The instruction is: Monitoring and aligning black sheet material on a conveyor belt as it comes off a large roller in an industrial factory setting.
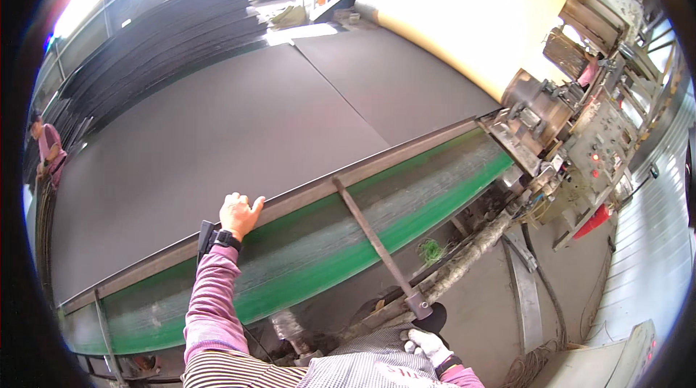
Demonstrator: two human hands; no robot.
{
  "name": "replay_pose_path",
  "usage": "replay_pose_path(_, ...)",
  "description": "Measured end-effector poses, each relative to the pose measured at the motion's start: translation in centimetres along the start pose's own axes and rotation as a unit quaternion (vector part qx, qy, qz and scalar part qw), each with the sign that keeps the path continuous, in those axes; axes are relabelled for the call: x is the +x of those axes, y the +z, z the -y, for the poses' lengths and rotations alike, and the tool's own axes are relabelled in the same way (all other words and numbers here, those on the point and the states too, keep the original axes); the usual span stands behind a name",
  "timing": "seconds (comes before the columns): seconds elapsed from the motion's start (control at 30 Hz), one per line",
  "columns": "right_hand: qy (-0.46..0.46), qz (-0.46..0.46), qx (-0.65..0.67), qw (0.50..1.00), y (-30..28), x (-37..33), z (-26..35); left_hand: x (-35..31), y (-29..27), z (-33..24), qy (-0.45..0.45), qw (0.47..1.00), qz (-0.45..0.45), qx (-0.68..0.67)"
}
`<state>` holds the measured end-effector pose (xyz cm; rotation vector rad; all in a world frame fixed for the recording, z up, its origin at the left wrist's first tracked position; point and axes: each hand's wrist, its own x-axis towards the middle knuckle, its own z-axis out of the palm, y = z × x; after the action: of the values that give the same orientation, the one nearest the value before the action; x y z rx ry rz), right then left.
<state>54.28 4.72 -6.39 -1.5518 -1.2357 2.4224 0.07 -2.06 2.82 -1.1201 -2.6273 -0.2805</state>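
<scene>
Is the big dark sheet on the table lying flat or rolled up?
Flat. The dark sheet lies spread across the long table, with the left hand at its edge.

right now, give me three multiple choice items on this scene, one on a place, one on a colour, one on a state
1. Where does the left hand rest?
A. on the metal edge rail of the long table
B. on the control panel
C. on the tan roll

2. What colour is the band under the rail?
A. red
B. green
C. yellow

3. How does the right hand look?
A. bare and raised
B. gloved in white, low near the end of the long metal bar
C. gripping the tan roll

Answers:
1 A, its fingers lie over the rail beside the dark sheet.
2 B, a green strip runs along below the rail.
3 B, a white glove shows near the lower end of the metal bar; whether it grips anything cannot be told.
</scene>
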Motion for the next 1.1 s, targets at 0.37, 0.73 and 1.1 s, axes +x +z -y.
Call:
replay_pose_path(0.37,0.0,-0.035,-0.063,0.997,0.0,-0.7,0.0,4.1,-0.5,-1.8,-0.016,0.904,0.152,-0.4)
replay_pose_path(0.73,0.013,0.004,-0.058,0.998,-0.6,-0.1,0.4,-5.6,-0.7,19.7,-0.179,0.963,0.062,-0.189)
replay_pose_path(1.1,0.005,0.005,-0.046,0.999,0.6,-0.9,1.3,-0.7,-3.0,0.8,0.016,0.99,0.067,-0.123)
